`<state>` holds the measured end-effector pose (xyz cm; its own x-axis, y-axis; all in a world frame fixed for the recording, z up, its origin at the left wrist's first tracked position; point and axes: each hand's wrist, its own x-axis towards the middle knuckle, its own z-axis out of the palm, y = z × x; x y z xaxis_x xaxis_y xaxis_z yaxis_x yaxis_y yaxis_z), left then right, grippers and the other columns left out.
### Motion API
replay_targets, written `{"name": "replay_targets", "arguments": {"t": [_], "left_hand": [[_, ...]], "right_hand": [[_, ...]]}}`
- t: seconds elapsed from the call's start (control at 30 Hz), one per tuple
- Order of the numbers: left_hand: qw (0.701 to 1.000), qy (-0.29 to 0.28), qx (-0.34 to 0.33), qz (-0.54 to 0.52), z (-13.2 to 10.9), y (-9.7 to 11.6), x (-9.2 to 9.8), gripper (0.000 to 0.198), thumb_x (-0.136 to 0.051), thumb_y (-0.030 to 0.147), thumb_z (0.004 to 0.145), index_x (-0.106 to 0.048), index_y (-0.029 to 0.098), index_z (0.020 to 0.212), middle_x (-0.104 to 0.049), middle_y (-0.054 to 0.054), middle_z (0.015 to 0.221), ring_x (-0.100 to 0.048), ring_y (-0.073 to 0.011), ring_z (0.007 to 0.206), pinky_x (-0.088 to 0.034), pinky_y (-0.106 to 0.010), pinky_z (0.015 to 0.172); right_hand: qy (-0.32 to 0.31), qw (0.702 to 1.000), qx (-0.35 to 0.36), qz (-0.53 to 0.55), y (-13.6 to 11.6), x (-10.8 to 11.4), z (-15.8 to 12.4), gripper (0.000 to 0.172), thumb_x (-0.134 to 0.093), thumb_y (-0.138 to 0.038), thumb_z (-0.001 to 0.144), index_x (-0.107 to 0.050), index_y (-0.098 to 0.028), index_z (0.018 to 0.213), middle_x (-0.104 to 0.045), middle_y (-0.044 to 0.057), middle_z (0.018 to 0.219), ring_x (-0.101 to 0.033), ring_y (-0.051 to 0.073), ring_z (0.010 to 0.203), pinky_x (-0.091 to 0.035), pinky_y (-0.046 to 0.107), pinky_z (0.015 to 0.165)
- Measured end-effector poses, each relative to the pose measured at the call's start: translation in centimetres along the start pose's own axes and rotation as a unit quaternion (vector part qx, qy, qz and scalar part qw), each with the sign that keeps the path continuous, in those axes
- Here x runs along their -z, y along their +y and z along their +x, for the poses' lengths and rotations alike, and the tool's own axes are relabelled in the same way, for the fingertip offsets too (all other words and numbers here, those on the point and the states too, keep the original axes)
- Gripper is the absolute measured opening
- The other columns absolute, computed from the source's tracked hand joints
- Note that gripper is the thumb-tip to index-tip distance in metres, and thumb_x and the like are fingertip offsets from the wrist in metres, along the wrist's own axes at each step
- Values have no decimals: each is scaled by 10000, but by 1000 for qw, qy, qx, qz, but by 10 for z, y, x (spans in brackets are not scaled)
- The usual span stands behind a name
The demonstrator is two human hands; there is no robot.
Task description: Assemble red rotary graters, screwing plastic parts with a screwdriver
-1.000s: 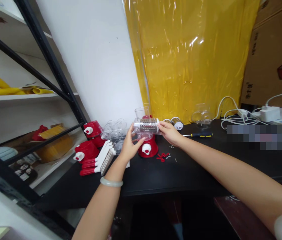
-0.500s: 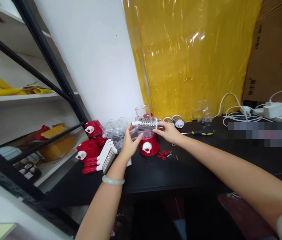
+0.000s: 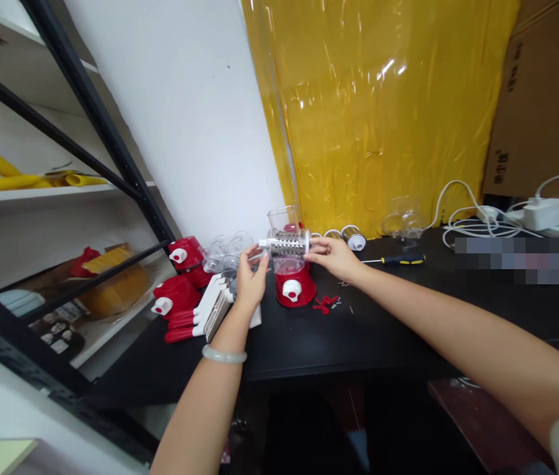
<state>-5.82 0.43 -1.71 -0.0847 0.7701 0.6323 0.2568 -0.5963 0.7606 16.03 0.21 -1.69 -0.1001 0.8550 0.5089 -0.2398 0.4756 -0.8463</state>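
My right hand [image 3: 334,258] grips the white rim at the right end of a metal grater drum [image 3: 289,246], which lies sideways with its white shaft pointing left. My left hand [image 3: 252,277] is beside the shaft tip, thumb and fingers apart; whether a fingertip touches the shaft I cannot tell. Directly behind the drum stands a rotary grater with a clear hopper [image 3: 282,218] and a red base [image 3: 296,288] bearing a white knob. The drum overlaps the clear housing in view, so how far apart they are is unclear.
More red bases [image 3: 176,295], clear housings [image 3: 230,251] and red-handled white cranks [image 3: 204,310] lie left. Small red pieces [image 3: 326,303] and screws are right of the base. Farther right are other drums [image 3: 353,239], a screwdriver [image 3: 402,260] and white cables [image 3: 472,227].
My left thumb and fingers have drawn back left from beneath the drum and housing. My right hand keeps hold of the drum's right end, with the drum almost where it was.
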Motion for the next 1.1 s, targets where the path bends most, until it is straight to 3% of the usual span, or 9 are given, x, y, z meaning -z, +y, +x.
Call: {"name": "replay_targets", "arguments": {"t": [0.1, 0.17, 0.3, 0.47, 0.57, 0.73, 0.87, 1.0, 1.1], "left_hand": [[993, 71, 13, 89, 2, 2, 12, 541, -472, 622, 855, -501, 193, 1183, -609, -125, 1135, -639, -231, 950, -559, -370, 748], [969, 111, 37, 216, 4, 4, 23, 548, -399, 637, 874, -528, 171, 1132, -648, -160, 1037, -647, -291, 951, -510, -472, 848], [890, 28, 127, 437, 2, 8, 37, 536, -469, 637, 816, -585, 143, 991, -673, -257, 981, -616, -430, 1044, -427, -597, 882], [811, -82, 175, 553, -2, 12, 31, 590, -468, 637, 801, -566, 125, 1078, -661, -263, 1101, -612, -415, 1082, -465, -523, 859], [780, -124, 187, 584, -3, 14, 27, 625, -536, 631, 756, -547, 135, 1135, -664, -226, 1131, -615, -395, 1087, -484, -475, 845], [765, -160, 171, 600, -5, 9, 26, 685, -623, 572, 701, -533, 90, 1179, -658, -252, 1138, -632, -364, 1077, -491, -404, 825], [765, -188, 157, 596, -7, 8, 26, 464, -616, 465, 710, -622, 132, 1033, -681, -219, 1109, -650, -359, 1037, -491, -381, 791], [798, -175, 118, 564, -6, 12, 25, 307, -580, 404, 741, -631, 156, 914, -708, -191, 999, -659, -352, 992, -486, -379, 780], [838, -122, 101, 522, -3, 14, 25, 298, -581, 394, 745, -597, 168, 938, -711, -158, 948, -666, -328, 946, -490, -374, 769]], "right_hand": [[12, 1000, -9, 0, -1, -1, -1, 348, -798, -150, 603, -703, -191, 935, -726, 4, 722, -676, 154, 691, -549, 348, 783], [8, 1000, -2, -4, -1, -1, -1, 334, -785, -147, 618, -696, -199, 935, -725, -2, 721, -673, 152, 687, -549, 366, 803], [-10, 1000, 22, -1, 0, -3, -1, 326, -770, -153, 641, -691, -204, 953, -711, -8, 728, -675, 149, 717, -544, 379, 851], [-25, 997, 62, -47, 1, -3, 2, 291, -744, -142, 665, -691, -195, 946, -716, 30, 894, -676, 176, 897, -500, 396, 949], [-35, 992, 78, -96, 3, 0, 3, 284, -701, -147, 710, -679, -182, 992, -705, 44, 914, -666, 177, 900, -503, 379, 928], [-31, 986, 76, -143, 4, 1, 3, 272, -664, -143, 733, -662, -168, 1003, -666, 17, 787, -636, 145, 740, -529, 334, 799], [-30, 991, 59, -120, 2, 0, 3, 275, -661, -136, 722, -642, -161, 996, -663, 11, 778, -639, 138, 738, -523, 325, 797], [-33, 994, 42, -98, 0, 0, 3, 287, -671, -140, 705, -626, -161, 987, -654, 2, 762, -637, 134, 730, -517, 326, 801], [-36, 993, 42, -102, -2, 0, 3, 261, -661, -133, 705, -623, -161, 961, -651, 0, 751, -633, 132, 721, -508, 323, 792]]}}
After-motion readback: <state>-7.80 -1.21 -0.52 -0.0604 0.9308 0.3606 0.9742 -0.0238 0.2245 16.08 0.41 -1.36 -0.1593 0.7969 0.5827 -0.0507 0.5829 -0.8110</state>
